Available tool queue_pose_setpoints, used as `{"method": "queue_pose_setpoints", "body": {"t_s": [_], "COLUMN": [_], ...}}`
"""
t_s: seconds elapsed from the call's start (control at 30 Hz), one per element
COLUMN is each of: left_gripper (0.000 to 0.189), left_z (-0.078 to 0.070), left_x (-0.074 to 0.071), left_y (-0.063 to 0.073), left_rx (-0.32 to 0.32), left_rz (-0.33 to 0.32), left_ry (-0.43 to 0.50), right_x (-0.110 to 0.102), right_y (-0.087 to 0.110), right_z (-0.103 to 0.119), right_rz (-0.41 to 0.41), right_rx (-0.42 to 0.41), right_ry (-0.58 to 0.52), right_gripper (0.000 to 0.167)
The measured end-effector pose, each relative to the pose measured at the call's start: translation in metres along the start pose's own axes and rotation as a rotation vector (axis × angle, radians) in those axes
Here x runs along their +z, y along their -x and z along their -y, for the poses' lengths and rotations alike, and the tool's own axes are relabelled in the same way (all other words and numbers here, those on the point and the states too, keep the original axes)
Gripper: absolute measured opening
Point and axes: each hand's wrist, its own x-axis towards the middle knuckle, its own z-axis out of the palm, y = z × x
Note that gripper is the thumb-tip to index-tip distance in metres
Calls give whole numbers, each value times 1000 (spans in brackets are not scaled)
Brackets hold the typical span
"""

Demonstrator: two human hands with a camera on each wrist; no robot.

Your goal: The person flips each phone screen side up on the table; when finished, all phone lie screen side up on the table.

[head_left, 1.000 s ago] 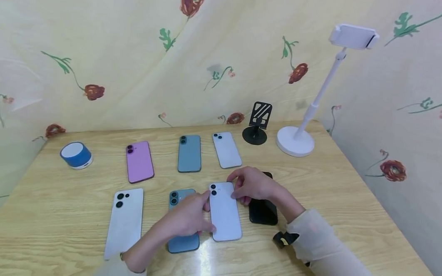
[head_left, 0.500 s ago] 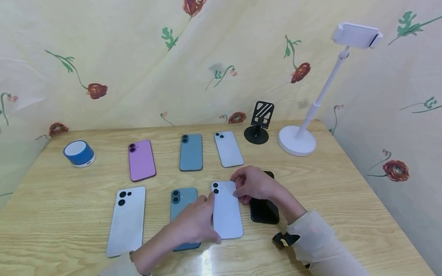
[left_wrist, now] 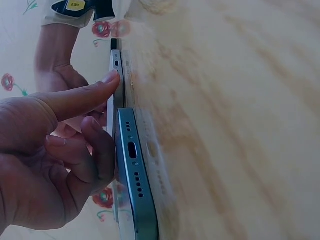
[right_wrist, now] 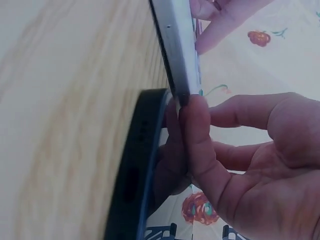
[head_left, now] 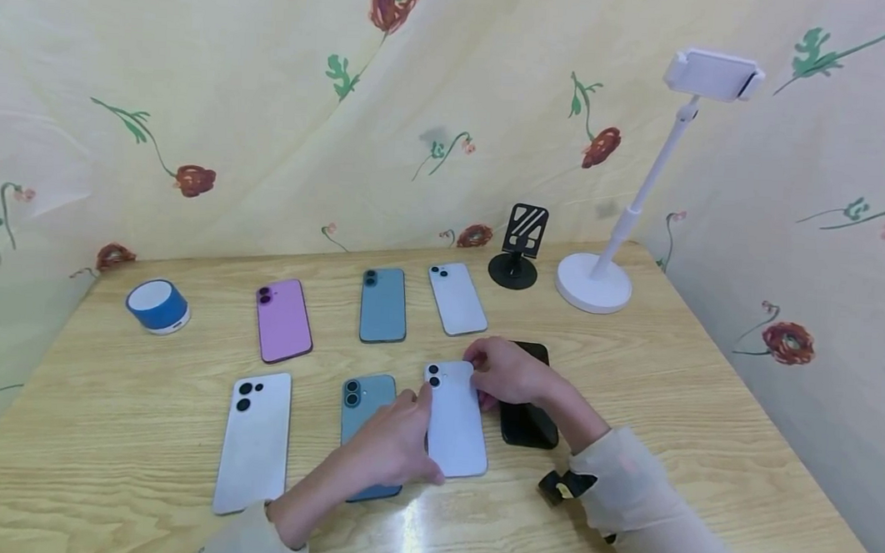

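Note:
Both hands are at a white smartphone (head_left: pixel 458 432) lying back up, its two camera lenses at the upper left. My left hand (head_left: pixel 391 441) spans its left side, index finger by the lenses and thumb at the bottom corner; the left wrist view shows that thumb (left_wrist: pixel 95 95) against the phone's end, with other fingers curled. My right hand (head_left: pixel 508 373) pinches the upper right edge, thumb and fingers meeting at the phone's side in the right wrist view. Under my left hand lies a teal phone (head_left: pixel 365 393), partly covered. A black phone (head_left: pixel 528 427) lies partly behind my right hand.
Farther back lie a pink phone (head_left: pixel 285 322), a blue phone (head_left: pixel 383 307) and a smaller white phone (head_left: pixel 459 300). Another white phone (head_left: pixel 253 446) is at the left. A blue speaker-like cylinder (head_left: pixel 159 307), a black phone stand (head_left: pixel 514 268) and a tall white stand (head_left: pixel 594 286) stand behind.
My left hand has shifted right along the white phone, its thumb sliding from the left edge to the bottom corner. My right hand has moved slightly down the right edge.

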Motion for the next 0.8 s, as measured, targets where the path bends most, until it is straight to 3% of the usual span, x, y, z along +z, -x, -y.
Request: {"method": "queue_pose_setpoints", "body": {"t_s": [0.17,0.5,0.8], "left_gripper": [122,118,108], "left_z": [0,-1,-1], "left_x": [0,-2,-4], "left_y": [-1,4,4], "left_rx": [10,49,66], "left_rz": [1,-3,0], "left_ry": [0,9,9], "right_x": [-3,-11,-12], "right_y": [0,4,4], "right_z": [-3,-23,-29], "right_rz": [12,98,89], "right_rx": [3,-118,-128], "right_ry": [-37,-313,-385], "right_gripper": [34,42,46]}}
